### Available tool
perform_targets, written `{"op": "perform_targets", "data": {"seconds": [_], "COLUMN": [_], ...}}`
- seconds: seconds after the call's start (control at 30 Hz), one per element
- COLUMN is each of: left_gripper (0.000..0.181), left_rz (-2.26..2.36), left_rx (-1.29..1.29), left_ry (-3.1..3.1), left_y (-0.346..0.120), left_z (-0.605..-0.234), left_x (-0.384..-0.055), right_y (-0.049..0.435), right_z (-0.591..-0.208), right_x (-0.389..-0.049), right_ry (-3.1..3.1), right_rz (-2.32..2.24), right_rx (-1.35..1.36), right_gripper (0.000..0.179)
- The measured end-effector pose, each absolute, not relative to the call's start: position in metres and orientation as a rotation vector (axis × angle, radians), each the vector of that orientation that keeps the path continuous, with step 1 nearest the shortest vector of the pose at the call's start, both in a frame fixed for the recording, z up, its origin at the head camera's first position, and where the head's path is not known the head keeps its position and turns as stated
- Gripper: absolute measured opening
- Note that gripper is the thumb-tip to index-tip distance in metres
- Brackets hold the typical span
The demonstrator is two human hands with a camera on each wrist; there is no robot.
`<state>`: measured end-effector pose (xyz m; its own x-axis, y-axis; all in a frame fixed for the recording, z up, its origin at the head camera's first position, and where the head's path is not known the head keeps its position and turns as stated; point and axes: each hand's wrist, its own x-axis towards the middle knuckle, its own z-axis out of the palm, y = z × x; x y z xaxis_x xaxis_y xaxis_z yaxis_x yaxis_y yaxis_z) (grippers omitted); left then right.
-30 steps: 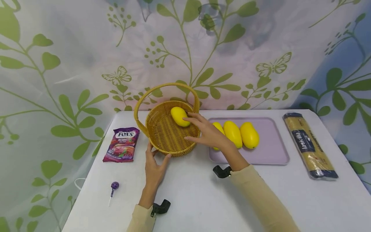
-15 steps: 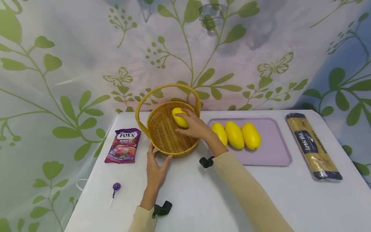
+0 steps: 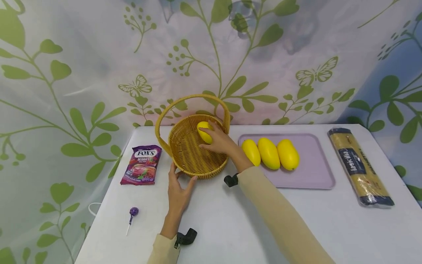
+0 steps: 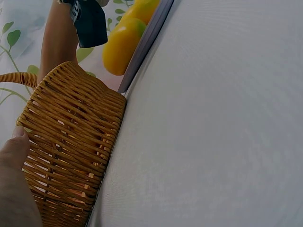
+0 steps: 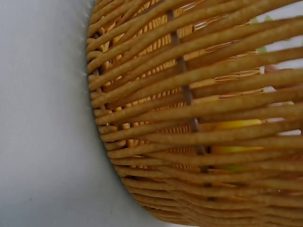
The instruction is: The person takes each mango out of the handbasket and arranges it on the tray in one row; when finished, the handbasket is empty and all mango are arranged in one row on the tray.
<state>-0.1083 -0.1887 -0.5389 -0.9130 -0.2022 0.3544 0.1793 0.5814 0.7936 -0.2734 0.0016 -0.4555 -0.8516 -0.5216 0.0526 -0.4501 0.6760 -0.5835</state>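
A round wicker basket [image 3: 189, 156] with a tall hoop handle stands near the back of the table, with one yellow mango [image 3: 203, 134] inside it on the right. My right hand [image 3: 219, 142] reaches over the basket's right rim and grips that mango, fingers over its far side, thumb lower down. Its fingers are hidden behind the weave in the right wrist view. My left hand [image 3: 179, 198] rests against the basket's near-left wall, fingers and thumb spread. In the left wrist view, the left thumb [image 4: 16, 149] touches the wicker near the rim.
Right of the basket lies a lilac tray [image 3: 311, 161] holding three mangoes [image 3: 268, 153]. Farther right is a spaghetti packet [image 3: 359, 167]. A purple Fox's candy bag [image 3: 141, 165] and a lollipop [image 3: 133, 212] lie on the left. A patterned curtain [image 3: 99, 73] hangs behind.
My right hand has moved left and farther into the basket, from beside the mango to gripping it. The left hand stays at the basket wall.
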Motion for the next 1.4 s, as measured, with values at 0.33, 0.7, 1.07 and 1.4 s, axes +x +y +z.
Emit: {"op": "perform_targets", "data": {"seconds": [0.33,0.7,1.07,1.4], "left_gripper": [0.094,0.095,0.095,0.094], "left_rz": [-1.279,-1.246,-1.251,-1.250], "left_rx": [0.031,0.016,0.002,0.013], "left_ry": [-2.421,-2.414,-2.404,-2.410], "left_y": [-0.1888,-0.1903,-0.1892,-0.1893], "left_z": [-0.5391,-0.5382,-0.5356,-0.5353], "left_x": [-0.1089,-0.1086,-0.1095,-0.1088], "right_y": [-0.0016,-0.0024,-0.0020,-0.0016], "right_z": [-0.4580,-0.4549,-0.4558,-0.4556], "right_x": [-0.2751,-0.2723,-0.2722,-0.2717], "right_ry": [2.784,2.717,2.655,2.650], "right_rz": [-0.744,-0.771,-0.706,-0.770], "right_rx": [-0.884,-0.968,-1.056,-1.049], "right_gripper": [0.061,0.060,0.061,0.062]}}
